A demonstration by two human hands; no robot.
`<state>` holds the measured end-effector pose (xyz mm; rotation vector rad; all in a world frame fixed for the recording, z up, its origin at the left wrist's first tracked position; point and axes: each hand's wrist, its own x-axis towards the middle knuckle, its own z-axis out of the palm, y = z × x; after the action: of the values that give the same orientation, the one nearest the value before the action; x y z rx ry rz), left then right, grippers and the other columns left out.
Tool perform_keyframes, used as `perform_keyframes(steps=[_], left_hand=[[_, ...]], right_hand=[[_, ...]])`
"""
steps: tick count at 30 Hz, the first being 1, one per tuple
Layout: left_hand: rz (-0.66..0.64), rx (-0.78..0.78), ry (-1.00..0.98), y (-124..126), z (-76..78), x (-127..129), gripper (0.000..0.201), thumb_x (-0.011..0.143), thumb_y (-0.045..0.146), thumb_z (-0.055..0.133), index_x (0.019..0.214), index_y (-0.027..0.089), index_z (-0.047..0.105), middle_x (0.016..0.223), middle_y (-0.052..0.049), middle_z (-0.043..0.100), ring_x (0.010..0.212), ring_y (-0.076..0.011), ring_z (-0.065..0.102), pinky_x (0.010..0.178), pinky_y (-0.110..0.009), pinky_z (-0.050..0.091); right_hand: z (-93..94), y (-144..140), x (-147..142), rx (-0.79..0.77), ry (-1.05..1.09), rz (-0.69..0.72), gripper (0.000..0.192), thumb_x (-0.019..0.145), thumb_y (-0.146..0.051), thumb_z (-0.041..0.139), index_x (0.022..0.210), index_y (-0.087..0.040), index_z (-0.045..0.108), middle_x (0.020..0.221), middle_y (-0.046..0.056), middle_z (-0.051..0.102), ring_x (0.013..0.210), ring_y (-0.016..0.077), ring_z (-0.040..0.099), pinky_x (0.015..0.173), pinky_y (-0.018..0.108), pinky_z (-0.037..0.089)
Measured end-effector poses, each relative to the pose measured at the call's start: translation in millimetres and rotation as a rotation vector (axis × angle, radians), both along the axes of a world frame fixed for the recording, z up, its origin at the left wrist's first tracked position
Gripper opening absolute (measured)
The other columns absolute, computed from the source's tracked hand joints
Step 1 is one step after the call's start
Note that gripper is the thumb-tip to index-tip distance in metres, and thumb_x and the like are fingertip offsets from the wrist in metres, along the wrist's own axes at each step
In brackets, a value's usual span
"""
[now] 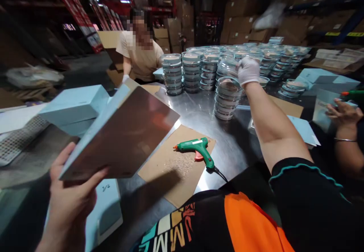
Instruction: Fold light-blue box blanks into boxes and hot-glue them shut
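My left hand grips the near corner of a flat box lid, pale blue outside and brown inside, held tilted above the table. My right hand, in a white glove, reaches far across the table and rests on a clear round container at the top of a short stack. Whether its fingers close on the container I cannot tell. A green glue gun lies on a cardboard sheet between my arms.
Many stacks of clear round containers fill the far side of the steel table. Pale blue boxes sit at left. A person sits opposite. Another person's hand works at right near blue boxes.
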<state>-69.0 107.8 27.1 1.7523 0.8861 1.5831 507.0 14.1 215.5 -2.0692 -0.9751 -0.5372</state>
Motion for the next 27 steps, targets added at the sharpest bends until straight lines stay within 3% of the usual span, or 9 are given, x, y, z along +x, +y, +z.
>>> perform_keyframes(steps=[3, 5, 7, 9, 12, 17, 20, 23, 27], left_hand=[[0.012, -0.115, -0.101, 8, -24.4, 10, 0.097, 0.039, 0.043, 0.109, 0.13, 0.049, 0.075, 0.12, 0.005, 0.077, 0.093, -0.0261, 0.07, 0.067, -0.038, 0.062], [0.01, -0.126, -0.108, 10, -37.1, 12, 0.102, 0.037, 0.04, 0.109, 0.132, 0.047, 0.073, 0.122, 0.004, 0.075, 0.096, -0.0263, 0.069, 0.068, -0.035, 0.061], [0.036, -0.122, -0.116, 7, -47.1, 15, 0.102, 0.041, 0.035, 0.109, 0.135, 0.046, 0.07, 0.128, 0.002, 0.074, 0.102, -0.0263, 0.07, 0.071, -0.033, 0.062], [0.015, -0.155, -0.124, -1, -56.1, 21, 0.101, 0.049, 0.031, 0.108, 0.139, 0.043, 0.065, 0.133, -0.001, 0.072, 0.103, -0.0246, 0.071, 0.075, -0.032, 0.063], [-0.123, -0.259, -0.163, -20, -73.8, 41, 0.098, 0.061, 0.037, 0.104, 0.146, 0.036, 0.056, 0.137, -0.007, 0.069, 0.099, -0.0217, 0.074, 0.077, -0.031, 0.065], [-0.218, -0.255, 0.057, -47, -118.2, 75, 0.084, 0.065, 0.05, 0.101, 0.137, 0.027, 0.064, 0.121, -0.01, 0.076, 0.101, -0.0301, 0.078, 0.083, -0.042, 0.067], [-0.168, -0.188, 0.18, -53, -139.2, 76, 0.06, 0.074, 0.049, 0.095, 0.125, 0.027, 0.073, 0.119, -0.014, 0.077, 0.111, -0.0368, 0.077, 0.093, -0.053, 0.066], [-0.132, -0.18, 0.248, -56, -149.1, 68, 0.071, 0.063, 0.048, 0.102, 0.123, 0.023, 0.073, 0.116, -0.015, 0.076, 0.113, -0.0419, 0.075, 0.095, -0.059, 0.065], [-0.191, -0.161, 0.262, -58, -145.4, 57, 0.087, 0.063, 0.055, 0.102, 0.136, 0.023, 0.067, 0.118, -0.013, 0.077, 0.107, -0.0376, 0.078, 0.086, -0.05, 0.067]], right_hand=[[25.6, -1, -37, 0.072, -0.058, -0.009, 0.02, 0.109, -0.019, 0.061, 0.118, -0.003, 0.07, 0.14, 0.019, 0.07, 0.137, 0.0205, 0.055, 0.129, 0.036, 0.032], [34.7, -11, -72, 0.086, -0.064, 0.08, 0.013, 0.108, -0.024, 0.067, 0.103, -0.012, 0.071, 0.119, 0.01, 0.073, 0.119, 0.0173, 0.058, 0.121, 0.031, 0.039], [33.9, -29, -112, 0.078, -0.012, 0.255, 0.034, 0.107, -0.034, 0.071, 0.078, -0.021, 0.06, 0.087, 0.0, 0.062, 0.088, 0.013, 0.054, 0.095, 0.025, 0.05], [23.7, -52, -150, 0.029, 0.102, 0.51, 0.052, 0.104, -0.052, 0.073, 0.067, -0.023, 0.052, 0.07, -0.004, 0.048, 0.068, 0.0108, 0.043, 0.067, 0.024, 0.045], [-1.4, -79, -197, -0.096, 0.379, 0.91, 0.051, 0.093, -0.067, 0.078, 0.077, -0.019, 0.07, 0.073, 0.0, 0.059, 0.067, 0.0139, 0.051, 0.06, 0.027, 0.041], [-43.4, -87, -238, -0.046, 0.032, 1.039, 0.024, 0.096, -0.046, 0.08, 0.11, -0.025, 0.082, 0.1, 0.007, 0.075, 0.093, 0.0247, 0.069, 0.091, 0.04, 0.06], [-69.6, -89, -232, 0.032, 0.102, 1.123, 0.08, 0.092, -0.065, 0.083, 0.162, -0.034, 0.058, 0.16, 0.012, 0.06, 0.13, 0.0312, 0.069, 0.111, 0.047, 0.06], [-115.0, -95, -220, 0.066, 0.217, 1.155, 0.125, 0.078, -0.088, 0.083, 0.179, -0.043, 0.024, 0.186, 0.01, 0.025, 0.16, 0.0377, 0.05, 0.123, 0.052, 0.054], [-200.2, -96, -238, 0.018, 0.33, 1.067, 0.111, 0.098, -0.069, 0.074, 0.181, -0.043, 0.006, 0.18, 0.015, 0.038, 0.161, 0.035, 0.051, 0.127, 0.06, 0.051]])
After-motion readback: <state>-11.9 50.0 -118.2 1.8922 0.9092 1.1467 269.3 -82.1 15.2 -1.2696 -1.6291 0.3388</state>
